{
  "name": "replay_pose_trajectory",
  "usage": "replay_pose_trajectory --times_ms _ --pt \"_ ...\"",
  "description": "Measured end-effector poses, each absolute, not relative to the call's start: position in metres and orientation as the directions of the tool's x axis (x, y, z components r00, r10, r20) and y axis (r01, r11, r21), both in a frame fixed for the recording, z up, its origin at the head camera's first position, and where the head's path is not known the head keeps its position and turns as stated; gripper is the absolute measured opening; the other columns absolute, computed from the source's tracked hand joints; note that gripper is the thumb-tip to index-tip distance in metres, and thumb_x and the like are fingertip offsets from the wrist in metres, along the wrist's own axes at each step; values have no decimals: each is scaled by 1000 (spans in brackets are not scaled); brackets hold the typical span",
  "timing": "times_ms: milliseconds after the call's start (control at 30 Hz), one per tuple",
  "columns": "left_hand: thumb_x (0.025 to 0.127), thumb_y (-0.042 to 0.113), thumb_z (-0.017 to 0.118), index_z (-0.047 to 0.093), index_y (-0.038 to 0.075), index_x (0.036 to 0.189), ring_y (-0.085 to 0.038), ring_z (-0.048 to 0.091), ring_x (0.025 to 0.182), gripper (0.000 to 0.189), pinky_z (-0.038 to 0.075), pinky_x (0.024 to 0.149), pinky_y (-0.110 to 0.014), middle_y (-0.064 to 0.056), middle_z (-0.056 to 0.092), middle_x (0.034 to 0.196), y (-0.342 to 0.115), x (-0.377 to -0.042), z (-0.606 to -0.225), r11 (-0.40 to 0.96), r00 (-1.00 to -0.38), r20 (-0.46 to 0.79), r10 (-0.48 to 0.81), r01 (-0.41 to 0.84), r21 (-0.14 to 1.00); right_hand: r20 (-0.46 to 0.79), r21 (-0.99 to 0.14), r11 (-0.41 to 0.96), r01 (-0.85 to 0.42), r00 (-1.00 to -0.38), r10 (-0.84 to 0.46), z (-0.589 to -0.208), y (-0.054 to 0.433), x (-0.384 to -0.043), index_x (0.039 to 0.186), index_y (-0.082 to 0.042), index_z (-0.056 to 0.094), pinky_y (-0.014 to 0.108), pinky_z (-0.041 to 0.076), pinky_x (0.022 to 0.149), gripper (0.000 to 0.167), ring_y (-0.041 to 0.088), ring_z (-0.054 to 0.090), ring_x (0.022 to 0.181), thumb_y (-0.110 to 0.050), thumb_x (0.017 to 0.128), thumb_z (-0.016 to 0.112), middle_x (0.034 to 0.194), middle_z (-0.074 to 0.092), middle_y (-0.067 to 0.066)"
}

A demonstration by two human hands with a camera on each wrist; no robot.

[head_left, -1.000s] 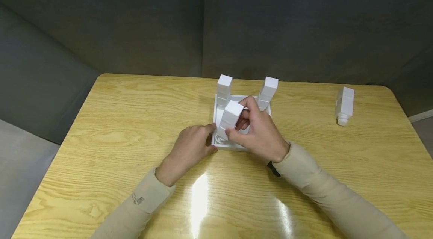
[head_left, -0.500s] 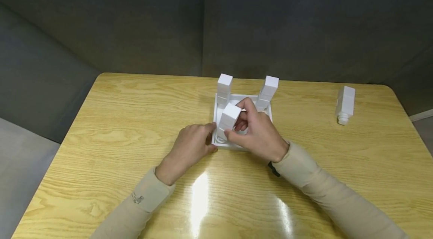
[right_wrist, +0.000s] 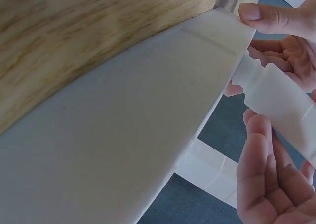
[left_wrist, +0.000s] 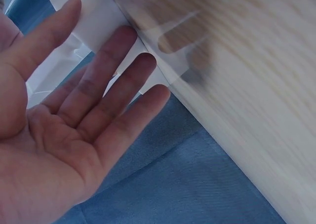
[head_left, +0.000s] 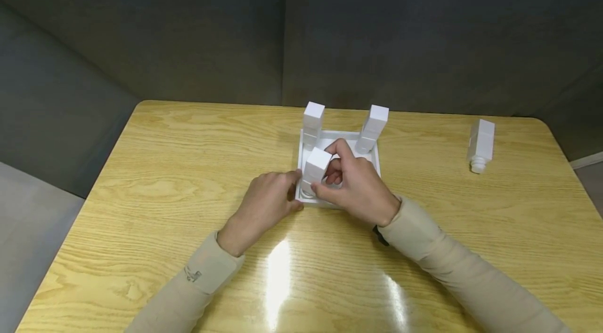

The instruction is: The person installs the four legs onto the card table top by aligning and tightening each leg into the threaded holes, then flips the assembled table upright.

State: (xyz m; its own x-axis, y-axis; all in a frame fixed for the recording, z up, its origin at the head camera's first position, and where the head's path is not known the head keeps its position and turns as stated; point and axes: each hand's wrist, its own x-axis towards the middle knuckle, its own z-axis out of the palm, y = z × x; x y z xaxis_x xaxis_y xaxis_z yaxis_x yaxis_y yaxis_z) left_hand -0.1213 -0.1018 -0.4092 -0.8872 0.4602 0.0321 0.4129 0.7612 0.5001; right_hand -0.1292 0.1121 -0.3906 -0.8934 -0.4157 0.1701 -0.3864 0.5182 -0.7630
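In the head view my right hand (head_left: 360,186) pinches a white square-section leg (head_left: 314,170) between thumb and fingers, over the near left corner of a shallow white tray-like base (head_left: 346,134). A threaded end (right_wrist: 247,72) on this leg points at the base in the right wrist view; whether it touches is unclear. My left hand (head_left: 266,199) rests against the base's near left corner, its fingers (left_wrist: 123,71) fairly straight and spread in the left wrist view. Two similar legs, one (head_left: 312,126) far left and one (head_left: 374,126) far right, stand upright on the base.
Another white leg (head_left: 481,142) lies on the wooden table (head_left: 155,165) at the right, its threaded end toward me. Dark panels (head_left: 188,34) rise behind the table's far edge.
My right hand has shifted the leg slightly left and nearer, toward the base's near left corner, and it leans a little less. My left hand has stayed in place.
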Motion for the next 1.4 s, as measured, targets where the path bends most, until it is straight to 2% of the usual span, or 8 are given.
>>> replay_pose_trajectory --times_ms 400,633,833,1000,1133,1267,1400 --pt "81 10 98 75 -6 124 -18 57 71 51 48 64 -39 -4 70 82 -103 -123 -409 747 -883 27 469 413 521 188 -707 561 -430 -880 -437 -392 109 -130 122 -3 48 37 57 74 50 13 71 79 -12 91 86 85 76 -3" --pt "81 8 98 77 -2 113 -17 57 70 40 49 64 -37 -2 68 79 -102 -124 -410 744 -884 28 466 409 529 214 -665 585 -466 -868 -448 -392 108 -128 122 -2 50 38 57 71 49 22 71 77 -12 91 86 89 73 7" --pt "81 7 97 77 0 106 -16 56 68 33 49 63 -35 -1 66 76 -103 -123 -409 742 -885 17 465 401 538 253 -646 578 -498 -855 -453 -393 107 -127 121 -2 52 36 56 71 48 25 69 79 -11 90 87 90 70 9" --pt "82 7 97 76 0 102 -16 56 67 30 48 63 -36 -2 67 76 -103 -123 -410 742 -886 12 463 396 541 291 -614 575 -540 -833 -471 -393 107 -128 133 0 56 37 54 71 55 25 66 77 -14 91 89 90 67 8" --pt "81 7 97 77 -2 106 -17 60 71 33 51 65 -37 -4 71 81 -103 -123 -409 740 -887 13 462 393 545 300 -599 576 -556 -823 -482 -394 107 -129 135 -3 64 37 53 71 53 25 63 78 -20 92 90 89 67 7" --pt "80 7 98 77 -3 116 -18 63 75 43 54 69 -39 -7 75 88 -103 -123 -410 736 -887 19 462 395 550 282 -627 572 -529 -839 -466 -393 107 -129 125 -6 69 36 53 70 48 21 63 77 -22 89 95 87 66 4" --pt "79 9 99 74 -7 127 -20 63 78 57 55 71 -41 -10 77 94 -103 -123 -410 741 -888 22 460 397 541 257 -655 572 -494 -857 -446 -392 109 -129 118 -7 67 33 50 66 50 15 60 72 -24 82 98 80 63 -1"
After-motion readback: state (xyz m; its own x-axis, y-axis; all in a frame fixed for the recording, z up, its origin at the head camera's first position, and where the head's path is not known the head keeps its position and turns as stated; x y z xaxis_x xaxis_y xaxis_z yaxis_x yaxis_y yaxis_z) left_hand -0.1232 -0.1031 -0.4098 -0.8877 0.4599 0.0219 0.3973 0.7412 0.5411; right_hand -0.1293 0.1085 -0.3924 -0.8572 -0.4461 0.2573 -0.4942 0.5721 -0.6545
